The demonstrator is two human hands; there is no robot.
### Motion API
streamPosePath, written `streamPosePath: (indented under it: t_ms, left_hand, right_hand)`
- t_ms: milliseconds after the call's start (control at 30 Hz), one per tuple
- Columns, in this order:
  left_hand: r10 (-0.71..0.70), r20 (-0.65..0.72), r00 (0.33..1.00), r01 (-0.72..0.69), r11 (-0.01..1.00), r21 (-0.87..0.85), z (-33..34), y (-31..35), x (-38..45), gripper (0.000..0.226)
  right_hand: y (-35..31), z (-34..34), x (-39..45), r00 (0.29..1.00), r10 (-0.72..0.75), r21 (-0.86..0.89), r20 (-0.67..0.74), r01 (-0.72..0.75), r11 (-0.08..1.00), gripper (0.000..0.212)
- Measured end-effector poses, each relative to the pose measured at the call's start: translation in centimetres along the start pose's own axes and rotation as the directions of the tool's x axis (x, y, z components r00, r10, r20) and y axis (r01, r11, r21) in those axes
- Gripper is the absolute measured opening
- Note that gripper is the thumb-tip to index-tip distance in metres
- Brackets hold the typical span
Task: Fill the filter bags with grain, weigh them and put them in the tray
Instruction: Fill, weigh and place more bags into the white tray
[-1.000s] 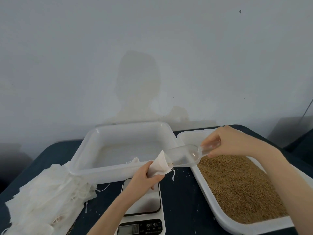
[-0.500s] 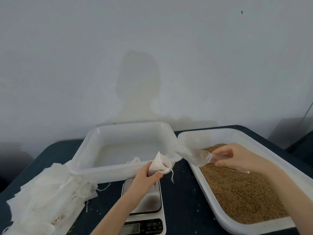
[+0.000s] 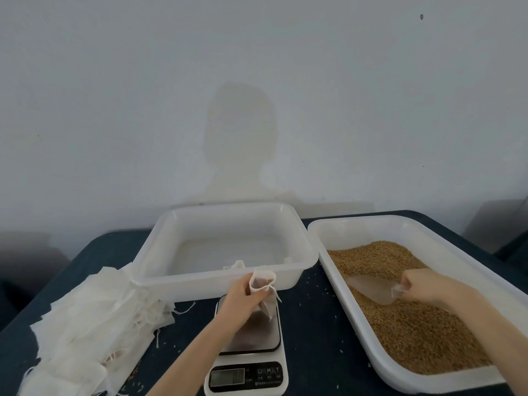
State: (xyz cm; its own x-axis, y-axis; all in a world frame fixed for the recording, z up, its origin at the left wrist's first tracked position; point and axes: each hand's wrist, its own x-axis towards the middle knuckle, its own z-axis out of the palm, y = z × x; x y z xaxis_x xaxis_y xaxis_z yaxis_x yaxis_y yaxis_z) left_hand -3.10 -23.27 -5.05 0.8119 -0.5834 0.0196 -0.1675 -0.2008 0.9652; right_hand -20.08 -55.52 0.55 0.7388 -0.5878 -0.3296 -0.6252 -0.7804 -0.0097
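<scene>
My left hand (image 3: 245,298) is gripping a small white filter bag (image 3: 264,290) (mouth open, a little grain inside) above the scale (image 3: 248,352). My right hand (image 3: 423,287) is holding a clear scoop (image 3: 371,290) against the grain (image 3: 405,324) in the right-hand tray (image 3: 337,232).

A dark blue tabletop (image 3: 314,338) stood against a plain pale wall (image 3: 143,95), where a person's shadow (image 3: 240,144) fell. Stray grains (image 3: 315,287) lay scattered on the cloth.
</scene>
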Motion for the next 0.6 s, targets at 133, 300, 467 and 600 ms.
streamPosePath:
  t_ms: [133,300,467,600]
  left_hand:
    - [0.014,-0.029,0.999,-0.01,0.993,0.119,-0.6,-0.4,-0.7,0.016]
    - [0.014,-0.083,0.996,0.014,0.943,0.331,-1.8,-0.8,-1.5,0.046]
    - [-0.077,-0.083,0.994,0.104,0.914,0.393,-3.7,-1.0,-1.7,0.083]
    - [-0.097,-0.03,0.995,0.101,0.931,0.351,-5.1,-1.5,-2.5,0.095]
  right_hand:
    - [-1.1,0.1,0.2,0.999,0.006,-0.175,0.047,0.002,0.985,0.034]
    - [-2.6,-1.0,-0.8,1.0,0.015,-0.269,0.003,-0.013,0.963,0.023]
    - [-6.4,-4.1,-3.8,0.926,-0.081,-0.239,-0.369,-0.01,0.971,0.029]
    - [-12.0,-4.4,-7.5,0.828,-0.251,-0.146,-0.501,0.205,0.968,0.027]
